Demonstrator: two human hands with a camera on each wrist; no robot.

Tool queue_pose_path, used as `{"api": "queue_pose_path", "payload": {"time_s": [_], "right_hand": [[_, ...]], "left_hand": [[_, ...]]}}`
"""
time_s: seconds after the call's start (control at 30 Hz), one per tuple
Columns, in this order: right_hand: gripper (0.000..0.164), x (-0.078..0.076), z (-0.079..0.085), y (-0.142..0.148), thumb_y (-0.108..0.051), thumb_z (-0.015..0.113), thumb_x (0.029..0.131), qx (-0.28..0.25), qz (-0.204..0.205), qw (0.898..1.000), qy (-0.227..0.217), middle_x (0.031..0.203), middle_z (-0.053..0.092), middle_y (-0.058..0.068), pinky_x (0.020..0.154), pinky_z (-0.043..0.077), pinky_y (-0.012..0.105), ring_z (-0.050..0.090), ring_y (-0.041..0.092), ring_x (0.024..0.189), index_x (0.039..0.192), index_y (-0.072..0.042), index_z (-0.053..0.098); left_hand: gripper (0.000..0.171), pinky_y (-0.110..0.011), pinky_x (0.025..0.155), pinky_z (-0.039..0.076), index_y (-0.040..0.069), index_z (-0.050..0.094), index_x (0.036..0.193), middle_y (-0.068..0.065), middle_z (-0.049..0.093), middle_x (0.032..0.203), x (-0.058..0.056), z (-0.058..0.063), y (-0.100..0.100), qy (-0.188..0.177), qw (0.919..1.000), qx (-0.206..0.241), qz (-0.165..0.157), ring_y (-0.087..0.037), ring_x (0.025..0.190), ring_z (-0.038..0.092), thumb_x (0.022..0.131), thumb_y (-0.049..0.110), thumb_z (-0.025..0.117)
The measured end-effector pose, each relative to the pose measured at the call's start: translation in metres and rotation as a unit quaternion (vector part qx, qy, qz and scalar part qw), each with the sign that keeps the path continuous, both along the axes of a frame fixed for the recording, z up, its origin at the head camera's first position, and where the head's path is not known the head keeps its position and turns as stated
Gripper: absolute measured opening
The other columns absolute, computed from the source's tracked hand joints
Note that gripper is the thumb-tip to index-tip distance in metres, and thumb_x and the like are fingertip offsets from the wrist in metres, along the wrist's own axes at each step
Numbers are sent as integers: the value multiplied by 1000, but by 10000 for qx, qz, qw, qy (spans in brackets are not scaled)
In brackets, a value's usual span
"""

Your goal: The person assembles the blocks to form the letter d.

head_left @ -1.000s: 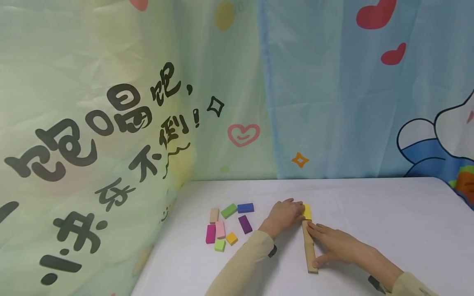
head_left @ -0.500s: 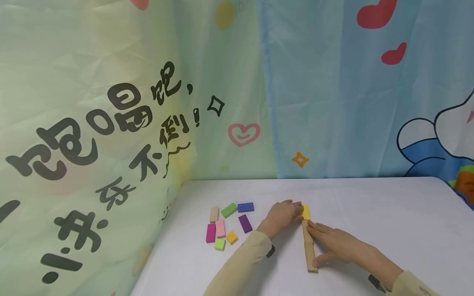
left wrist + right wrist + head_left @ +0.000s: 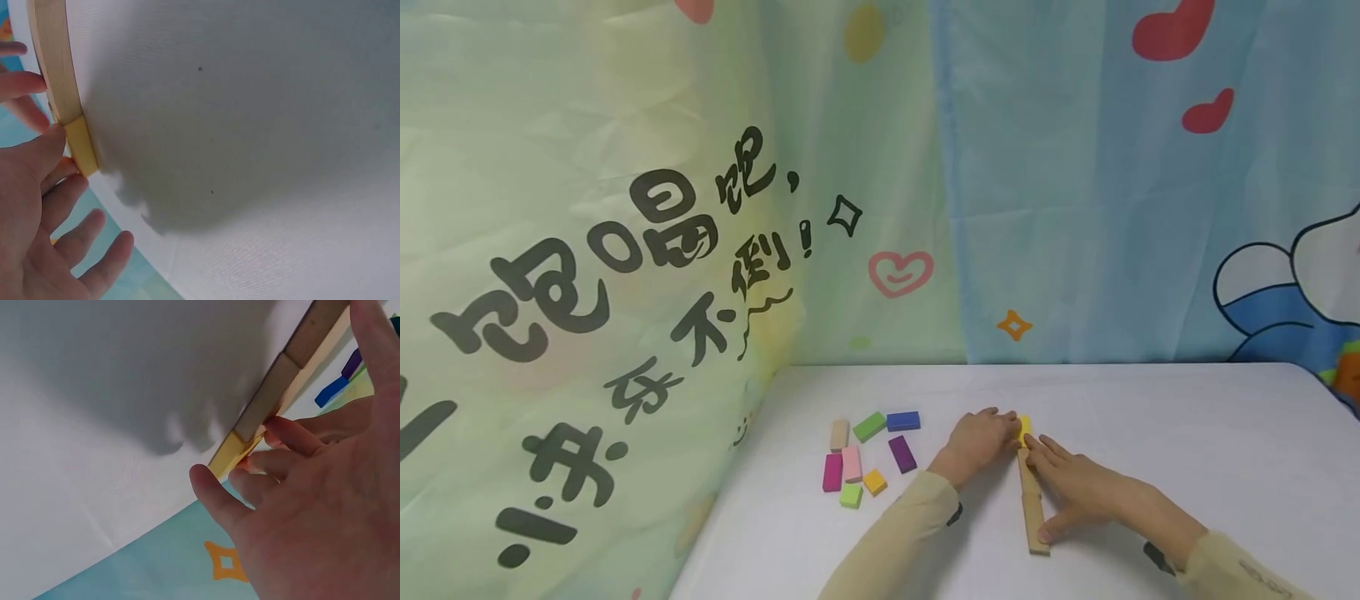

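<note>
Two natural wooden blocks [image 3: 1032,492] lie end to end in a row on the white table, with a yellow block [image 3: 1025,427] at the far end. My left hand [image 3: 981,446] pinches the yellow block between thumb and index finger, best seen in the left wrist view [image 3: 80,147]. From the right side, my right hand [image 3: 1086,492] touches the row with fingers extended. Its thumb lies by the near wooden block, and its fingertips reach the joint at the yellow block [image 3: 228,453]. In the head view the left fingers partly hide the yellow block.
Left of the hands lies a loose group of blocks, among them a blue block [image 3: 903,421], a purple block [image 3: 902,454], a magenta block [image 3: 832,472] and an orange block [image 3: 875,482]. A printed curtain [image 3: 1037,208] hangs behind the table [image 3: 1187,433].
The right fingertips have slid slightly forward, from the wooden block toward the yellow one. The left hand keeps its pinch. The head view has shifted a little.
</note>
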State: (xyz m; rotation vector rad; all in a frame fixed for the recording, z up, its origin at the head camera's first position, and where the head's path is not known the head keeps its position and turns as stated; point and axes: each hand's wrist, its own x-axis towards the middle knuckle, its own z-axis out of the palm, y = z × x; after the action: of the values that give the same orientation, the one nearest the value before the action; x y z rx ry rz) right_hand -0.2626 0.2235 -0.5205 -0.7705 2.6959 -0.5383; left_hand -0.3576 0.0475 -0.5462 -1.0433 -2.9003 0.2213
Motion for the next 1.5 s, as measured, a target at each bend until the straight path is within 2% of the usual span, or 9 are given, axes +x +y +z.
{"api": "queue_pose_path", "payload": {"time_s": [0.17, 0.57, 0.7, 0.83, 1.1, 1.33, 1.43, 1.5], "right_hand": [[137, -4, 3, -3, -61, 86, 63, 175, -352, 9983, -440, 157, 34, 30, 108, 32, 73, 25, 55, 146, 155, 10, 14], [133, -3, 3, -4, -62, 86, 61, 238, -413, 9981, -383, 159, 25, 34, 105, 31, 77, 24, 56, 146, 155, 6, 21], [130, -2, 3, -3, -61, 86, 62, 186, -345, 9987, -328, 159, 25, 34, 104, 30, 78, 23, 56, 146, 154, 6, 24], [130, -3, 4, -4, -61, 86, 62, 214, -394, 9981, -425, 160, 24, 33, 105, 28, 78, 21, 56, 146, 155, 6, 23], [134, -3, 6, -6, -59, 87, 63, 253, -460, 9971, -552, 158, 30, 32, 105, 27, 79, 22, 57, 146, 156, 7, 16], [135, -5, 6, -6, -60, 86, 63, 295, -472, 9968, -577, 158, 32, 31, 106, 28, 78, 24, 56, 146, 156, 7, 15], [132, -4, 7, -4, -60, 86, 64, 218, -443, 9971, -577, 159, 30, 31, 105, 27, 79, 23, 56, 146, 156, 6, 18], [130, -3, 6, -3, -60, 86, 63, 193, -397, 9976, -536, 159, 29, 32, 103, 28, 80, 23, 57, 145, 155, 5, 21]], "left_hand": [[33, -35, 96, 56, 34, 64, 130, 20, 55, 145, 0, -1, 1, -73, 10000, 48, -19, -11, 133, 56, 101, 47, 54], [34, -35, 99, 55, 33, 63, 132, 17, 54, 147, 1, -1, 0, -166, 9998, 68, -28, -12, 134, 55, 102, 45, 53], [35, -34, 98, 56, 33, 63, 133, 17, 55, 147, 0, 0, 0, -72, 9999, 80, -85, -12, 134, 55, 101, 46, 53], [35, -33, 98, 56, 32, 64, 131, 17, 57, 145, -1, -1, 0, 42, 9998, 139, -144, -13, 134, 56, 100, 47, 55], [36, -31, 100, 54, 32, 64, 131, 17, 57, 145, -1, -2, -1, 20, 9998, 195, -85, -13, 135, 54, 99, 47, 56], [40, -31, 98, 55, 32, 64, 131, 15, 58, 144, 1, 1, -9, 348, 9985, 164, -395, -14, 136, 54, 99, 52, 53], [42, -30, 103, 53, 33, 63, 135, 17, 58, 144, 6, 8, -22, 227, 9974, 311, -603, -12, 139, 51, 100, 52, 51], [40, -30, 107, 50, 33, 62, 137, 16, 58, 144, 12, 17, -35, 85, 9959, 433, -795, -12, 140, 50, 102, 48, 52]]}}
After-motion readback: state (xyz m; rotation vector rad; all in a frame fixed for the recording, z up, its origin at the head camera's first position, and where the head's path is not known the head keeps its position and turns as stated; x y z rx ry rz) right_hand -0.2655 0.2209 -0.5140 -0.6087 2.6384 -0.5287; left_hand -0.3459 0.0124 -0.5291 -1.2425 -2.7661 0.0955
